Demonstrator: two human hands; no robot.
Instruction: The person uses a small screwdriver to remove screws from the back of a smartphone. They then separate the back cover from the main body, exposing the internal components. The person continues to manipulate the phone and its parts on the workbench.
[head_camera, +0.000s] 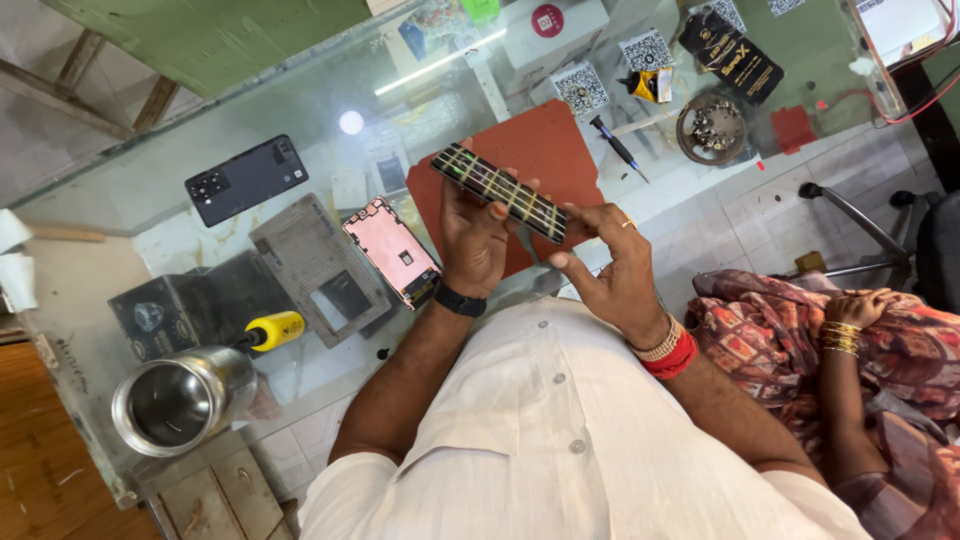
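Note:
My left hand (472, 240), with a black watch at the wrist, holds a dark phone (497, 190) whose screen shows coloured stripes, tilted above a red mat (545, 140). The fingers of my right hand (610, 272), which wears a ring and red and beaded bracelets, grip the phone's lower right end. Both hands are raised over the glass counter (200, 120), in front of my white shirt.
Left of my hands lie a pink opened phone body (392, 250), a grey metal frame (318, 265), a black phone (245, 178), a yellow-handled screwdriver (270, 330), a black box (170, 310) and a steel tumbler (180, 400). A dish of screws (712, 128) sits far right. Another person's bangled hand (850, 310) rests at right.

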